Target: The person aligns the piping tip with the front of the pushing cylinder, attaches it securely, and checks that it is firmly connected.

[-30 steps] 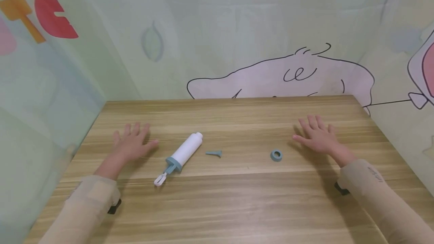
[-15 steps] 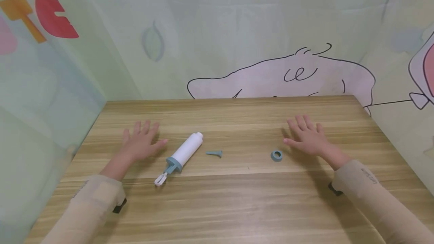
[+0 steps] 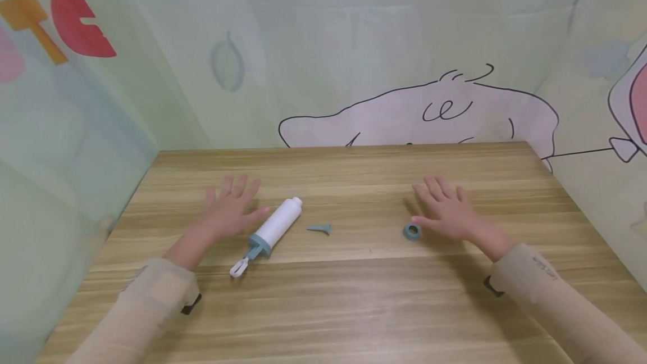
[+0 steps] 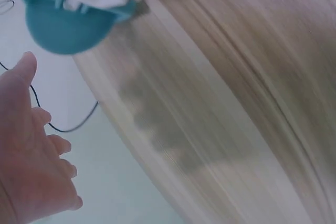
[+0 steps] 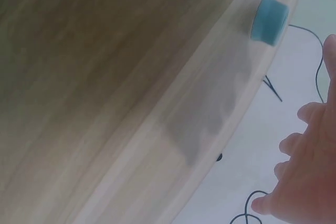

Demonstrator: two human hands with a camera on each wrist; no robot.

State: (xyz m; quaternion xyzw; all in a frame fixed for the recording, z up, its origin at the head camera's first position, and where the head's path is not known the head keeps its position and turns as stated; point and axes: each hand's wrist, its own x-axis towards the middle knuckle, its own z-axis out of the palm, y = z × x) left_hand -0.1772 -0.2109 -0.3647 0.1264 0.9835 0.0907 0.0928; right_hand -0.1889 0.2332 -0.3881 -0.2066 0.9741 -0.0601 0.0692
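A white syringe-like tube [image 3: 278,223] with a blue-grey collar [image 3: 260,244] and a white loop handle lies slanted on the table. My left hand [image 3: 229,215] hovers just left of it with spread fingers, thumb near the barrel and nothing held. In the left wrist view the collar [image 4: 71,27] looms close to the thumb. A small blue-grey cone-shaped nozzle [image 3: 320,229] lies right of the tube. Farther right is a blue-grey ring [image 3: 411,232]. Over its right side, my right hand [image 3: 450,212] is raised with fingers extended, its thumb tip beside the ring; contact cannot be told.
The wood-grain table [image 3: 354,308] ends at a back edge against a pale printed curtain [image 3: 323,60] with cartoon outlines. Another curtain side runs along the left edge. Long beige sleeves cover both forearms, with a dark wrist piece under each cuff.
Both hands have moved inward: the left rightward toward the tube, the right leftward and slightly nearer to the ring. The tube, nozzle and ring have stayed in place.
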